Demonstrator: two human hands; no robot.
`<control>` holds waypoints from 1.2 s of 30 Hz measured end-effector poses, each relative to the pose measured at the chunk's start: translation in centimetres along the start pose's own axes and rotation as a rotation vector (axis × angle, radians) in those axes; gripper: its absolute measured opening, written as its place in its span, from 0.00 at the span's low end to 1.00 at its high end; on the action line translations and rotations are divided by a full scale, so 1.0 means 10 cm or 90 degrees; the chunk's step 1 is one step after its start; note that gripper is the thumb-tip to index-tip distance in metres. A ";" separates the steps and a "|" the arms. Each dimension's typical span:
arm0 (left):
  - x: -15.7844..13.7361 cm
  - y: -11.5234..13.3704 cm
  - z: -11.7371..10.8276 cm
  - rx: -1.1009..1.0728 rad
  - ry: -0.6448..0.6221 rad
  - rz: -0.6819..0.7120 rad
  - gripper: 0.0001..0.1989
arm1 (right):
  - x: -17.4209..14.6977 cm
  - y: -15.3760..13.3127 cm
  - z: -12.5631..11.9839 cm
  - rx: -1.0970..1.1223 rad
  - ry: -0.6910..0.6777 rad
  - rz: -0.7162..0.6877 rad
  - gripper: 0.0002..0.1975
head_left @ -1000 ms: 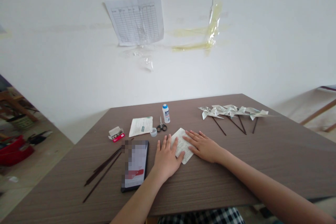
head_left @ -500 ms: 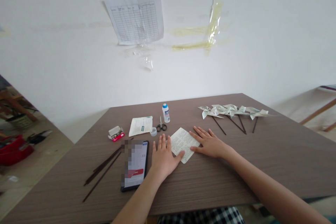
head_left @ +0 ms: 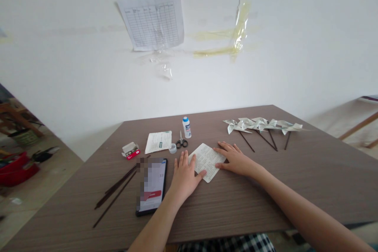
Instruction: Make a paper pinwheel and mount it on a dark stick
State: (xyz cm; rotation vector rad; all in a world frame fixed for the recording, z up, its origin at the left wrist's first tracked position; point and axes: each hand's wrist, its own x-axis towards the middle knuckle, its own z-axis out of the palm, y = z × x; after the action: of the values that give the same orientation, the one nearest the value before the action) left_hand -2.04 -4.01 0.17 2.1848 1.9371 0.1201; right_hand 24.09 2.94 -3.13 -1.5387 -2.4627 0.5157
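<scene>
A square sheet of printed paper lies on the table turned like a diamond, one corner pointing toward me. My left hand rests flat at its left side, thumb on the paper's lower left edge and fingers pointing away. On the other side, my right hand lies with fingers spread, its fingertips touching the right edge. Neither hand grips anything. Left of my left hand is a phone with a lit screen, partly blurred out.
Behind the paper are scissors, a tape roll, a white bottle with a blue cap and a paper stack. A small red-white box and dark sticks lie left. Several paper pinwheels lie at the back right.
My left hand has shifted slightly to the right along the paper's edge. My right hand and the paper stay almost in place.
</scene>
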 end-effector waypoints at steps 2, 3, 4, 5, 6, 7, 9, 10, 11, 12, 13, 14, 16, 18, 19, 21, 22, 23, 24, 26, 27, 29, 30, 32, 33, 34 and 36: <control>-0.01 0.02 -0.04 -0.012 0.007 0.039 0.33 | 0.01 -0.03 -0.02 0.021 0.013 -0.034 0.38; -0.02 0.03 -0.05 -0.021 0.006 0.057 0.31 | 0.02 -0.04 -0.03 0.035 0.019 -0.059 0.36; -0.02 0.03 -0.06 -0.029 0.003 0.073 0.29 | 0.02 -0.05 -0.05 0.050 0.022 -0.086 0.33; -0.03 0.03 -0.07 -0.035 -0.002 0.084 0.28 | 0.02 -0.06 -0.06 0.065 0.020 -0.110 0.31; -0.03 0.02 -0.08 -0.039 -0.009 0.093 0.27 | 0.01 -0.07 -0.07 0.079 0.012 -0.129 0.29; -0.03 0.02 -0.09 -0.042 -0.016 0.098 0.28 | 0.01 -0.07 -0.09 0.091 0.002 -0.140 0.27; -0.03 -0.01 -0.11 -0.049 -0.032 0.105 0.29 | -0.01 -0.07 -0.12 0.114 -0.017 -0.149 0.25; -0.03 -0.03 -0.12 -0.054 -0.041 0.108 0.30 | -0.02 -0.07 -0.14 0.123 -0.023 -0.150 0.26; -0.03 -0.04 -0.13 -0.060 -0.049 0.109 0.31 | -0.03 -0.07 -0.15 0.131 -0.027 -0.150 0.27; -0.02 -0.06 -0.15 -0.065 -0.056 0.109 0.32 | -0.04 -0.07 -0.17 0.136 -0.032 -0.150 0.29; -0.02 -0.07 -0.16 -0.070 -0.061 0.109 0.33 | -0.04 -0.07 -0.18 0.139 -0.035 -0.149 0.31; -0.02 -0.08 -0.17 -0.074 -0.065 0.110 0.34 | -0.05 -0.07 -0.19 0.140 -0.037 -0.148 0.32; -0.01 -0.10 -0.20 -0.081 -0.073 0.113 0.35 | -0.05 -0.08 -0.21 0.139 -0.038 -0.146 0.32; -0.01 -0.11 -0.21 -0.086 -0.077 0.112 0.36 | -0.05 -0.08 -0.22 0.138 -0.037 -0.147 0.32; -0.01 -0.12 -0.21 -0.087 -0.076 0.109 0.36 | -0.05 -0.09 -0.22 0.138 -0.035 -0.149 0.31; -0.01 -0.12 -0.21 -0.088 -0.073 0.102 0.35 | -0.05 -0.09 -0.23 0.139 -0.031 -0.151 0.29; -0.01 -0.12 -0.21 -0.089 -0.070 0.099 0.33 | -0.05 -0.09 -0.23 0.140 -0.029 -0.152 0.28; -0.01 -0.11 -0.21 -0.090 -0.065 0.097 0.30 | -0.05 -0.09 -0.23 0.142 -0.027 -0.153 0.27; -0.01 -0.11 -0.20 -0.092 -0.059 0.095 0.28 | -0.06 -0.09 -0.23 0.144 -0.025 -0.153 0.26; -0.01 -0.10 -0.20 -0.094 -0.046 0.089 0.24 | -0.07 -0.08 -0.24 0.145 -0.022 -0.156 0.24; -0.01 -0.09 -0.20 -0.095 -0.037 0.085 0.23 | -0.07 -0.08 -0.24 0.145 -0.018 -0.158 0.23; -0.02 -0.08 -0.20 -0.097 -0.023 0.077 0.21 | -0.08 -0.08 -0.23 0.145 -0.010 -0.166 0.20; -0.02 -0.08 -0.21 -0.098 -0.017 0.074 0.20 | -0.08 -0.08 -0.23 0.146 -0.005 -0.171 0.18; -0.02 -0.07 -0.21 -0.100 -0.010 0.073 0.19 | -0.07 -0.07 -0.22 0.154 0.004 -0.179 0.15; -0.02 -0.07 -0.21 -0.100 -0.007 0.073 0.19 | -0.06 -0.06 -0.21 0.161 0.008 -0.184 0.14; -0.02 -0.07 -0.21 -0.100 -0.004 0.073 0.18 | -0.06 -0.06 -0.20 0.169 0.012 -0.190 0.13; -0.02 -0.07 -0.21 -0.102 0.005 0.076 0.18 | -0.04 -0.04 -0.17 0.185 0.023 -0.203 0.12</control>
State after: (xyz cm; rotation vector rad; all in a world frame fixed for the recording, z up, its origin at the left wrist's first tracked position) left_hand -3.14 -3.94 2.07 2.1951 1.7353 0.2936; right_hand 24.55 2.77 -1.40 -1.0132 -2.4096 0.7381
